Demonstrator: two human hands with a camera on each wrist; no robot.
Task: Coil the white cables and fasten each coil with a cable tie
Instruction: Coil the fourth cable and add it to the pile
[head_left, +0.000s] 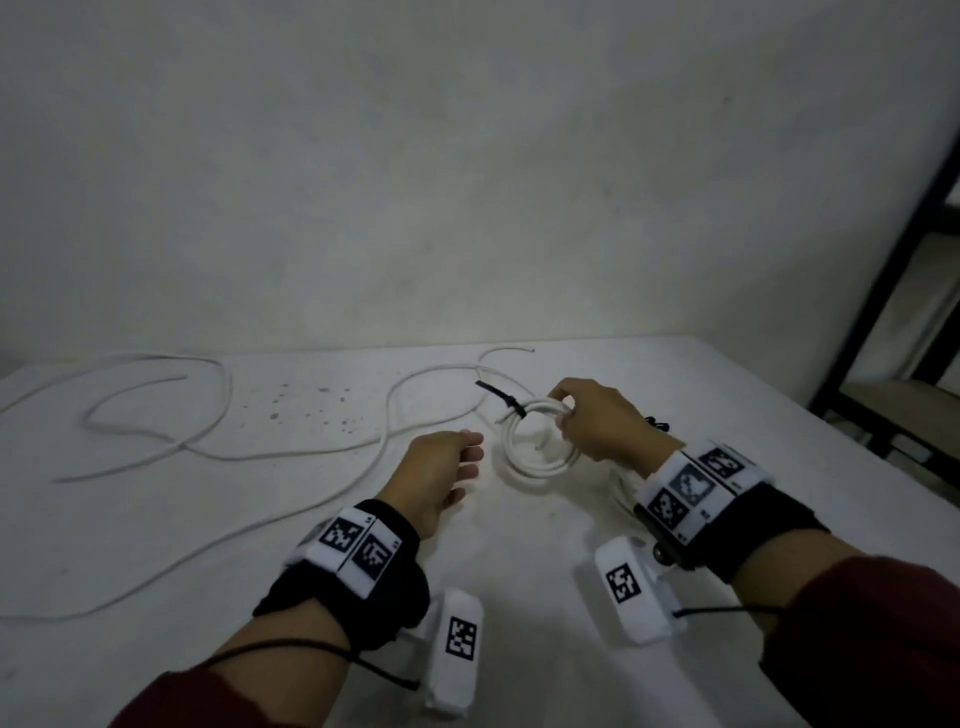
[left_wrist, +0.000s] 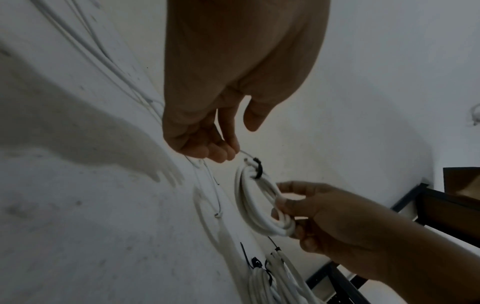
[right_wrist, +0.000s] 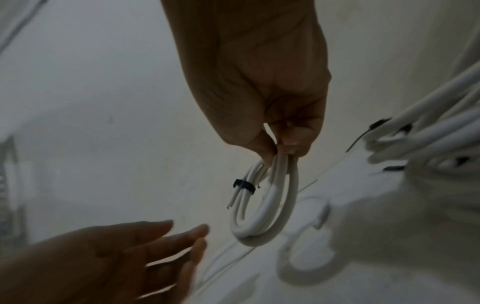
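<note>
A small coil of white cable (head_left: 535, 469) hangs just above the white table (head_left: 519, 571), bound by a black cable tie (head_left: 501, 397) whose tail sticks out to the upper left. My right hand (head_left: 563, 413) pinches the coil's right side between thumb and fingers. The right wrist view shows this grip (right_wrist: 283, 152) on the coil (right_wrist: 262, 226) and the tie (right_wrist: 244, 186). My left hand (head_left: 470, 457) hovers left of the coil with relaxed fingers, holding nothing; it appears open (right_wrist: 182, 240). In the left wrist view the coil (left_wrist: 249, 205) and tie (left_wrist: 257, 168) lie between both hands.
Long loose white cables (head_left: 218, 457) snake across the left and far side of the table. Several tied coils (left_wrist: 272, 277) lie under my right wrist. A black metal frame (head_left: 893, 291) stands beyond the table's right edge. A plain wall rises behind.
</note>
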